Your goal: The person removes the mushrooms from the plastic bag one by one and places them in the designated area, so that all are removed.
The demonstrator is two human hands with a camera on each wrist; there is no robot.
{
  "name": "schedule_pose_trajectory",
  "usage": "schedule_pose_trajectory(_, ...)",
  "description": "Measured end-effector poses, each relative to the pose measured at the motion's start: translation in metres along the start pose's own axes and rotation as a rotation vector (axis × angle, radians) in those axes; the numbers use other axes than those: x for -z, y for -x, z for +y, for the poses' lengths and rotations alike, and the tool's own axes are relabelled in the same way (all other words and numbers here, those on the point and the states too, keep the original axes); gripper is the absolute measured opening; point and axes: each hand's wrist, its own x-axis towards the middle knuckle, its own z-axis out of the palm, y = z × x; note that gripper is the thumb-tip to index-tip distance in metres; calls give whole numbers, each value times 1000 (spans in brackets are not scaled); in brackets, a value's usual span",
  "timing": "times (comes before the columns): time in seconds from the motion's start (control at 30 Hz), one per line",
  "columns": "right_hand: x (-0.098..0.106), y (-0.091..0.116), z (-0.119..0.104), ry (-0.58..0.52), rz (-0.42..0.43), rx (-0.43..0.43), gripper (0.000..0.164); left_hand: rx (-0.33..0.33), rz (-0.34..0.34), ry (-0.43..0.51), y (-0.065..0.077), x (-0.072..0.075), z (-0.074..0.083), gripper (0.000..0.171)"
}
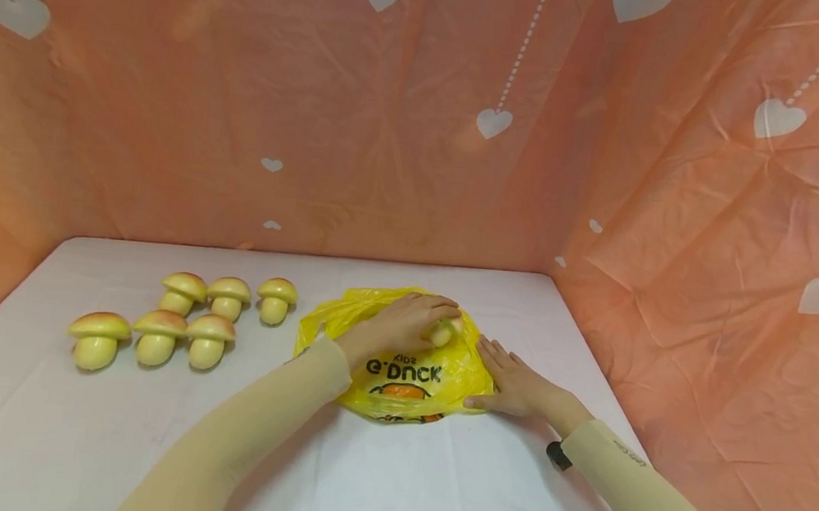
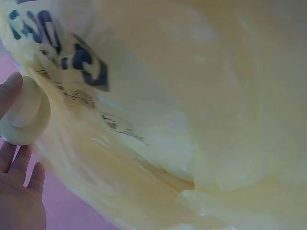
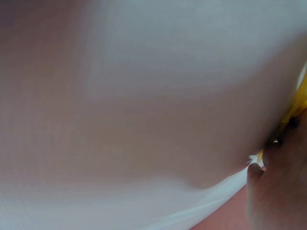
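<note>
A toy mushroom (image 1: 440, 336) with a pale stem is gripped by my left hand (image 1: 406, 321), which reaches over the yellow plastic bag (image 1: 460, 376). In the left wrist view the mushroom (image 2: 29, 112) sits between thumb and fingers (image 2: 19, 165), right beside the bag's printed side (image 2: 153, 96). My right hand (image 1: 524, 388) lies at the bag's right edge with fingers spread and straight, touching the plastic. At the far right of the right wrist view, part of my right hand (image 3: 280, 177) shows against a yellow strip of the bag (image 3: 300, 98).
To the left on the white table (image 1: 67, 428) stand several more toy mushrooms in two rows, among them a front one (image 1: 96, 345) and a back one (image 1: 275, 300). Orange curtains (image 1: 406, 140) with heart prints enclose the back and sides.
</note>
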Motion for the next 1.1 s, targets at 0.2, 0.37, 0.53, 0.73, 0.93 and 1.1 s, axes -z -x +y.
schedule_pose_trajectory(0.2,0,2,0,-11,11,6,110,-25,34,13,3,4,6,67)
schedule_pose_trajectory(0.37,0,3,0,-15,14,-3,111,-36,76,44,6,8,10,69)
schedule_pose_trajectory(0.53,3,3,1,-4,9,-10,111,-28,117,96,14,15,11,69)
schedule_pose_trajectory(0.73,2,2,1,-6,6,-2,110,-22,170,131,29,23,10,70)
schedule_pose_trajectory(0.93,0,1,1,-5,4,-13,111,-12,247,134,45,29,4,71)
schedule_pose_trajectory(1.1,-3,2,1,-1,16,-20,111,-9,303,149,59,32,-1,73)
